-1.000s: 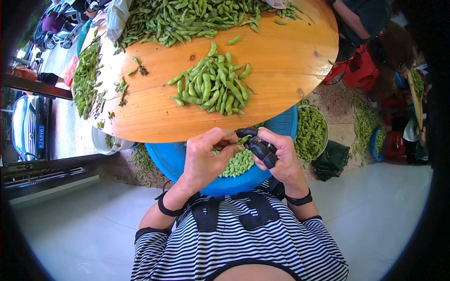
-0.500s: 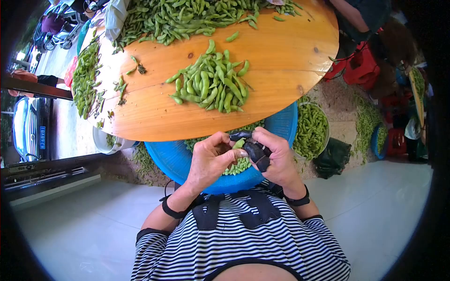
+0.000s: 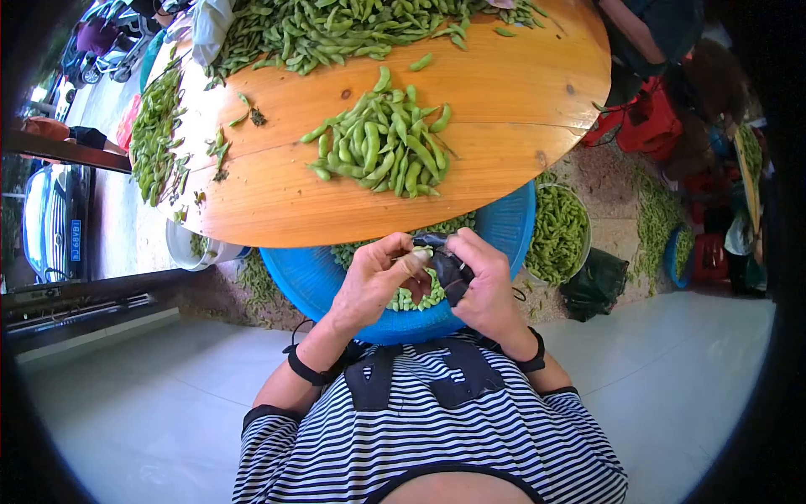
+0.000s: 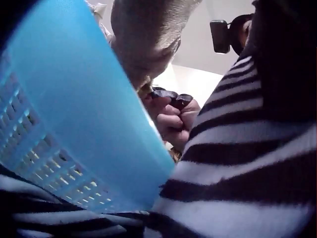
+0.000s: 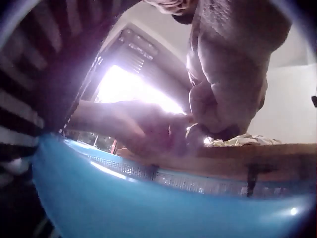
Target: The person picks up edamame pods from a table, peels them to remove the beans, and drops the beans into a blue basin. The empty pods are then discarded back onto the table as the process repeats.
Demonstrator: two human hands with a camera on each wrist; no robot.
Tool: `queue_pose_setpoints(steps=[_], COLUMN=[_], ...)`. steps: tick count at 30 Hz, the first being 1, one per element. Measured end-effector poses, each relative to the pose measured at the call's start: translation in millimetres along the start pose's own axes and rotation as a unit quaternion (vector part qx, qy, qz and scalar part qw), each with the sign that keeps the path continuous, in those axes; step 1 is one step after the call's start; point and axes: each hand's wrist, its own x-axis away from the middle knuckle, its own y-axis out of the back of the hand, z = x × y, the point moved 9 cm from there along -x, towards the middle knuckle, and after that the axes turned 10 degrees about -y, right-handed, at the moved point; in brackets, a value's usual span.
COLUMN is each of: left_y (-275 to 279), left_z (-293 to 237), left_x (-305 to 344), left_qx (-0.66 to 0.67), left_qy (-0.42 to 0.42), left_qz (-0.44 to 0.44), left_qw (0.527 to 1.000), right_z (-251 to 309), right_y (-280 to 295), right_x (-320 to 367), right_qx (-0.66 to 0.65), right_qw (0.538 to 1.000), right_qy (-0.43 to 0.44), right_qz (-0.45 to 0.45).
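Over a blue plastic basket, both hands meet at a green soybean pod. My left hand pinches it between thumb and forefinger. My right hand has black wraps on its thumb and a finger, and these press on the pod from the other side. Much of the pod is hidden by the fingers. Pale green shelled beans lie in the basket below. In the left wrist view, the basket's wall covers part of the hands; the right wrist view is hazy with glare.
A round-ended wooden table overhangs the basket. On it lie a small heap of pods and a larger pile. A tub of pods stands at right, near a dark green bag; a white bucket is at left.
The pod was plainer to see half a second ago; now just a small pale part shows at the left thumb. The right hand has turned slightly, and both hands stay over the basket.
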Motion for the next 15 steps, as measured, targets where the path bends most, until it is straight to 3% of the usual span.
queue_pose_setpoints(steps=[3, 9, 13, 15], left_y=[-6, -15, -16, -12], left_z=[5, -4, 3, 9], left_x=[4, 9, 8, 7], left_qx=[0.100, 0.163, 0.162, 0.159], left_qy=[0.035, 0.033, 0.042, 0.037], left_qz=[0.011, -0.031, -0.041, -0.026], left_qw=[0.994, 0.986, 0.985, 0.986], right_z=[16, 26, 26, 17], right_y=[-5, -18, -5, -4], right_x=[9, 16, 8, 5], right_qx=[0.115, 0.146, 0.113, 0.088], right_qw=[0.991, 0.977, 0.984, 0.990], right_qy=[0.068, 0.152, 0.133, 0.107], right_qz=[-0.032, -0.019, -0.036, 0.001])
